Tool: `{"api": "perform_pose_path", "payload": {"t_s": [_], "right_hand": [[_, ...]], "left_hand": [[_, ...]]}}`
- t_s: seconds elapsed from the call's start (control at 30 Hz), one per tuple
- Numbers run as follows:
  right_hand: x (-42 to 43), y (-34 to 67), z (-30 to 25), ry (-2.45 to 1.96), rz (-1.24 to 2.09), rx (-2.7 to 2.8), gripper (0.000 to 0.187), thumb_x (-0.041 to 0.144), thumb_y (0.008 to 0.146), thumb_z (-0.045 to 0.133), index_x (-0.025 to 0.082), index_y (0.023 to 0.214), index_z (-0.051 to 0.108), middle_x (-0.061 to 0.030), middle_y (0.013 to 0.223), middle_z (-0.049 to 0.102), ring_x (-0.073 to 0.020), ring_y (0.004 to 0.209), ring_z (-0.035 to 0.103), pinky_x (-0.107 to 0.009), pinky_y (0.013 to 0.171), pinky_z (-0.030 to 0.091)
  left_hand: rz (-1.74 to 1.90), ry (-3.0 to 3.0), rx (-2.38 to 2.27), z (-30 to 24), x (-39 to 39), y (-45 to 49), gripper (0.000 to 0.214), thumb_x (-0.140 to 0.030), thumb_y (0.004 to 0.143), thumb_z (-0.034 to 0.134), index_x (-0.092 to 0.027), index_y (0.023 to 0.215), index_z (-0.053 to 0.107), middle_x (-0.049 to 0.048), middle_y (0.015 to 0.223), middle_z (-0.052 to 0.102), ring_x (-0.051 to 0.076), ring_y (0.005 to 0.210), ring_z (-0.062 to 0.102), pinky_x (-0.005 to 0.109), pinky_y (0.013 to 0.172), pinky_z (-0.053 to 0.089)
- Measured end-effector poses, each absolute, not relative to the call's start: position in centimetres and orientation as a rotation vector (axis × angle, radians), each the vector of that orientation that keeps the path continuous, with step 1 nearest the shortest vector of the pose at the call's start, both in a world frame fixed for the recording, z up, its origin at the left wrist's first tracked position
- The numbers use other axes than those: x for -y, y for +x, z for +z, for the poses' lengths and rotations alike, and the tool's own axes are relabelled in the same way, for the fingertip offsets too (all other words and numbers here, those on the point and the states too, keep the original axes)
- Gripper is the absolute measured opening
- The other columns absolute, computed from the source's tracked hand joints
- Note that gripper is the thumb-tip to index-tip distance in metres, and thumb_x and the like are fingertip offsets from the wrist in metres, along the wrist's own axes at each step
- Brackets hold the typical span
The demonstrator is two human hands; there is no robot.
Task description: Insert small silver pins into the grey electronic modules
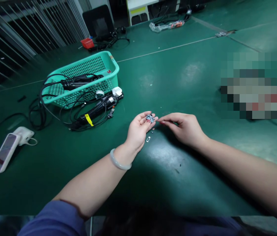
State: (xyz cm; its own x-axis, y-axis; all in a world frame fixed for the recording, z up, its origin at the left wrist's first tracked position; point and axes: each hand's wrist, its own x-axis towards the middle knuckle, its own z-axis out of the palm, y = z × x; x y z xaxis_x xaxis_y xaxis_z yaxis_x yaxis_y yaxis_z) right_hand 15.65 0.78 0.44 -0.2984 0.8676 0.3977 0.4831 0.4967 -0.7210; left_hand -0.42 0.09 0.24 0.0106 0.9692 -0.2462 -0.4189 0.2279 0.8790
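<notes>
My left hand (139,129), with a pale bangle on its wrist, is curled around a small grey metal part (150,118) held at the fingertips. My right hand (184,127) lies just right of it with thumb and forefinger pinched together, tips pointing at the grey part; what they pinch is too small to make out. A tiny white frame-shaped piece (148,139) and another small dark bit (152,131) lie on the green mat below my left hand's fingers.
A teal plastic basket (108,67) holding black cables stands at the left. A black power tool (96,111) with a yellow label lies in front of it. A white handheld scanner (8,149) rests at the far left. A red tray (87,43) sits farther back.
</notes>
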Motion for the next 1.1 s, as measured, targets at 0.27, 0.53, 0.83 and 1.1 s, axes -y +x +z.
{"api": "perform_pose_path", "payload": {"t_s": [0.27, 0.53, 0.83, 1.1], "right_hand": [[-0.79, 15.72, 0.47, -1.196, 0.656, 1.797, 0.014, 0.023, 0.083, 0.059, 0.024, 0.092, 0.07, -0.0019, 0.086, 0.073, -0.017, 0.075, 0.068, -0.031, 0.072, 0.055], [-0.55, 15.71, 1.03, -1.307, 0.636, 1.772, 0.009, 0.031, 0.08, 0.064, 0.026, 0.08, 0.072, -0.0009, 0.079, 0.074, -0.0199, 0.071, 0.069, -0.033, 0.068, 0.056], [-0.51, 15.84, 0.89, -1.325, 0.561, 1.843, 0.014, 0.024, 0.082, 0.059, 0.026, 0.086, 0.072, -0.0018, 0.089, 0.074, -0.0225, 0.084, 0.069, -0.037, 0.077, 0.055], [-0.46, 15.66, 0.32, -1.262, 0.667, 1.708, 0.012, 0.026, 0.078, 0.064, 0.025, 0.09, 0.061, -0.002, 0.079, 0.071, -0.0196, 0.075, 0.068, -0.035, 0.075, 0.056]], "left_hand": [[1.219, 0.804, -1.031, 0.09, 0.08, -0.09, 0.021, -0.008, 0.075, 0.063, -0.017, 0.093, 0.057, 0.0022, 0.091, 0.067, 0.011, 0.084, 0.065, 0.031, 0.086, 0.051], [1.154, 0.917, -1.007, -0.06, 0.28, -0.27, 0.032, -0.008, 0.071, 0.066, -0.019, 0.1, 0.066, 0.0044, 0.103, 0.067, 0.012, 0.089, 0.064, 0.034, 0.093, 0.047], [1.159, 0.968, -1.039, -0.12, 0.33, -0.16, 0.028, -0.006, 0.067, 0.069, -0.016, 0.092, 0.063, 0.0039, 0.094, 0.067, 0.013, 0.087, 0.065, 0.033, 0.092, 0.047], [1.166, 1.015, -1.08, -0.26, 0.65, 0.11, 0.024, -0.007, 0.066, 0.07, -0.016, 0.085, 0.06, 0.0035, 0.092, 0.068, 0.012, 0.084, 0.065, 0.032, 0.09, 0.048]]}}
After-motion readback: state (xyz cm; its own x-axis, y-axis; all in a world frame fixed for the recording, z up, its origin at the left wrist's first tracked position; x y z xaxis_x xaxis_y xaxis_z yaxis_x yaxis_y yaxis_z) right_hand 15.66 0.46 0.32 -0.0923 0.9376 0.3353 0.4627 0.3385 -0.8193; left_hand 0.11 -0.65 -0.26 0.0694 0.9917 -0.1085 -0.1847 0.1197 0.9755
